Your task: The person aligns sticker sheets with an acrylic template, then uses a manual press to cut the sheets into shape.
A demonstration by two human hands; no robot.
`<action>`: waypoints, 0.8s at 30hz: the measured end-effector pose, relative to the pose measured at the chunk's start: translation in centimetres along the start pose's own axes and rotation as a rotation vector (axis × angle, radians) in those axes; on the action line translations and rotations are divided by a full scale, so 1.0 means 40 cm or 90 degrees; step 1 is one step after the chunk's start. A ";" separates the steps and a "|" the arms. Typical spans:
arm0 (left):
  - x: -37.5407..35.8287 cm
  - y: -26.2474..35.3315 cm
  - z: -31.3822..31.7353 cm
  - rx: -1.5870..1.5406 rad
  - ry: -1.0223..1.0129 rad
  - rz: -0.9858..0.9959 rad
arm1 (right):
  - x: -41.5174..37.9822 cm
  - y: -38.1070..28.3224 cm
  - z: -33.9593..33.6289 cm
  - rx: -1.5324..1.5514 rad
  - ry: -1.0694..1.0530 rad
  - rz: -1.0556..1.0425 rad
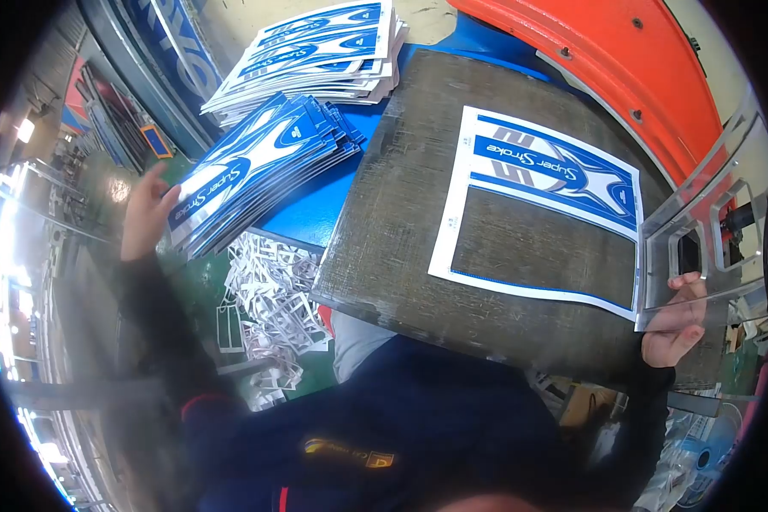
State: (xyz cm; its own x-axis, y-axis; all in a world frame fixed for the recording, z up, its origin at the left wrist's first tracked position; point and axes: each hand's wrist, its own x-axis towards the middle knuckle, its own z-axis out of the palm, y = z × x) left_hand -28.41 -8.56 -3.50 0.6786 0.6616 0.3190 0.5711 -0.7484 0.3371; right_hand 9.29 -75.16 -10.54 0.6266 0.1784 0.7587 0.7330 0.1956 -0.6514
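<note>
Nearest, at four o'clock, the right hand (678,328) pinches the lower edge of a clear plastic guard (708,247). Just beside it at nine o'clock lies a glossy printed sheet (538,205) on the scuffed dark tabletop (392,213), its long axis running toward that hand. Farther off, at ten o'clock, the left hand (145,213) seems to press its fingers against a fanned stack of printed sheets (256,166); its grip is blurred.
</note>
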 end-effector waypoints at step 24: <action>0.037 0.765 0.386 -0.044 -0.355 0.537 | 0.133 -0.186 0.061 -0.600 -0.250 -0.155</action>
State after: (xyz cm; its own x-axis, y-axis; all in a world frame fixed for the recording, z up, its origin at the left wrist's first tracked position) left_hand -2.80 -31.18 -6.37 0.9771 -0.2113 0.0240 -0.2106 -0.9452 0.2495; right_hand 6.53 -73.33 -1.67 0.4281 0.5683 0.7026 0.8429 -0.5316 -0.0836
